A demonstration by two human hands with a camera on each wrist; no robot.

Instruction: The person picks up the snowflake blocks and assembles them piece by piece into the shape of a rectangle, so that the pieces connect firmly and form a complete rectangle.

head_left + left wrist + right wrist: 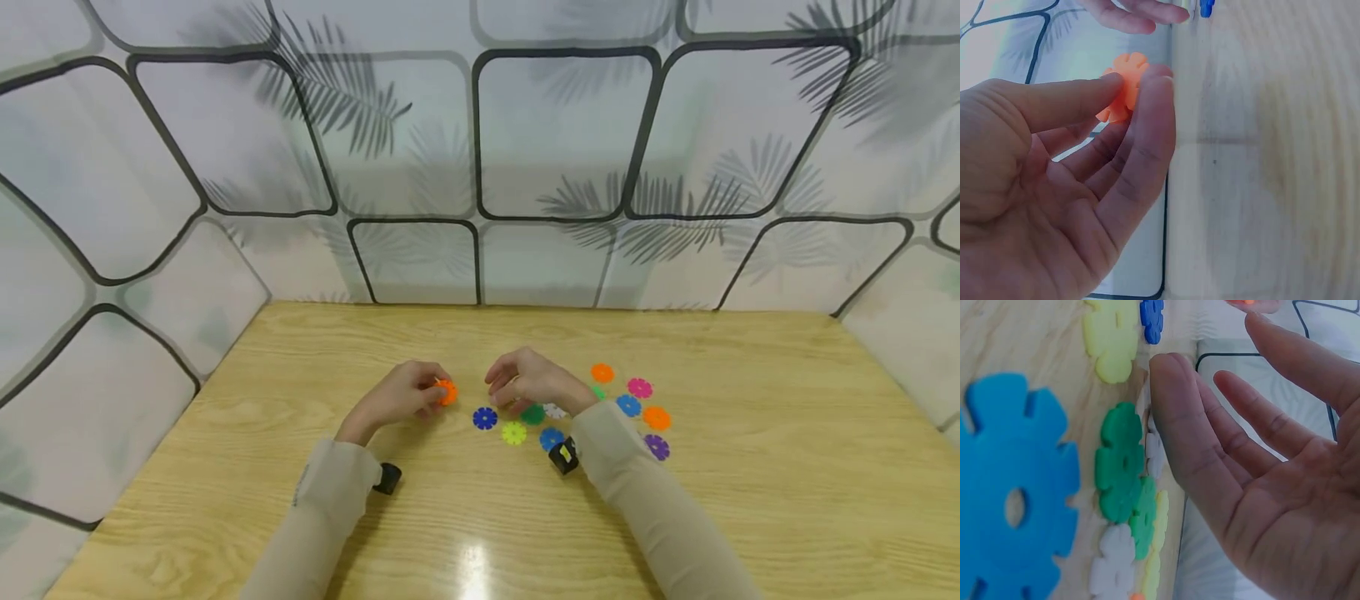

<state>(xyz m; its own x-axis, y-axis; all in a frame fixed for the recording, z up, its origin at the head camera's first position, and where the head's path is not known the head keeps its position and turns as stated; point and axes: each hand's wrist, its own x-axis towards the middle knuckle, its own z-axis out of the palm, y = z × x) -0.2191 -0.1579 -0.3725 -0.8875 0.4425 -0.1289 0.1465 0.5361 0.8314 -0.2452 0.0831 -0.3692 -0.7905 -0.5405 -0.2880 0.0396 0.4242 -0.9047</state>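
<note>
Your left hand pinches the orange piece over the counter; your right hand, apart from it, holds nothing, fingers loosely bent. A slack pinch could drop the piece; dipping the right wrist camera could nudge the blue disc beside it.

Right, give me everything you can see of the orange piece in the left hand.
The orange piece is bright orange, with rounded, petal-like lobes parted by notches at its edge; it looks like smooth plastic. The thumb and fingers of the left hand pinch it and hide part of it, so its full outline cannot be told. It is held up off the table, left of the dark blue disc in the head view.
</note>
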